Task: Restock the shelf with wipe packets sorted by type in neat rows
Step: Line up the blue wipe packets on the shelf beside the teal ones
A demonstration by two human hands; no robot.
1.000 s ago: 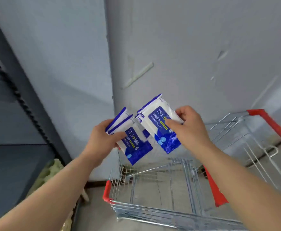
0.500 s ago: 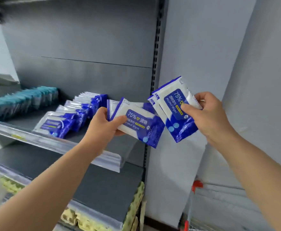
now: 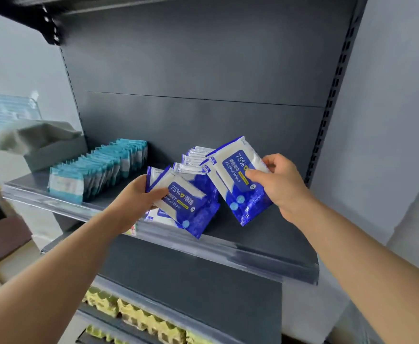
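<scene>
A person's left hand (image 3: 139, 194) grips a fanned bunch (image 3: 186, 202) of blue wipe packets, perhaps three. The right hand (image 3: 278, 184) pinches a second bunch (image 3: 238, 180) at its two o'clock, above the shelf (image 3: 273, 234). The blue row (image 3: 196, 155) stands just behind, with a teal row (image 3: 99, 170) at its nine o'clock. Best approach: square each bunch, then stand it against the blue row.

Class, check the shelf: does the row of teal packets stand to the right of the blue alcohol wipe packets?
No, the teal packets stand at the left end of the shelf, left of the blue alcohol wipe packets.
</scene>
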